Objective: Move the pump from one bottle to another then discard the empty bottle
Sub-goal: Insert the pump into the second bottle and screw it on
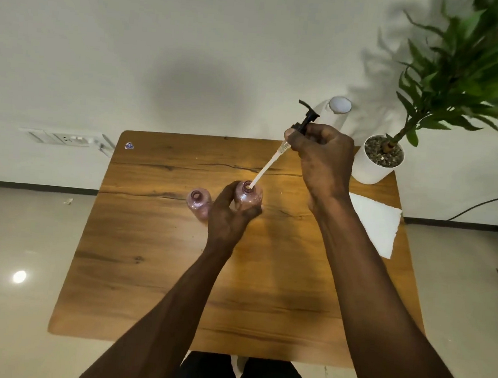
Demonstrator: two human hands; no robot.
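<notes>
A brown wooden table [152, 270] with dark grain lines stands by a white wall. Far left on it is a tiny blue sticker [129, 145], too small to read. A see-through pink bottle [199, 203] stands open. Just beside it, the left hand [228, 217] wraps around a second pink bottle [248, 195]. The right hand [323, 156], raised, pinches the black pump [306, 118], tilted, its thin white tube [269, 166] dipping into that bottle's mouth. A white paper [376, 219] and white plant pot [376, 163] sit right
</notes>
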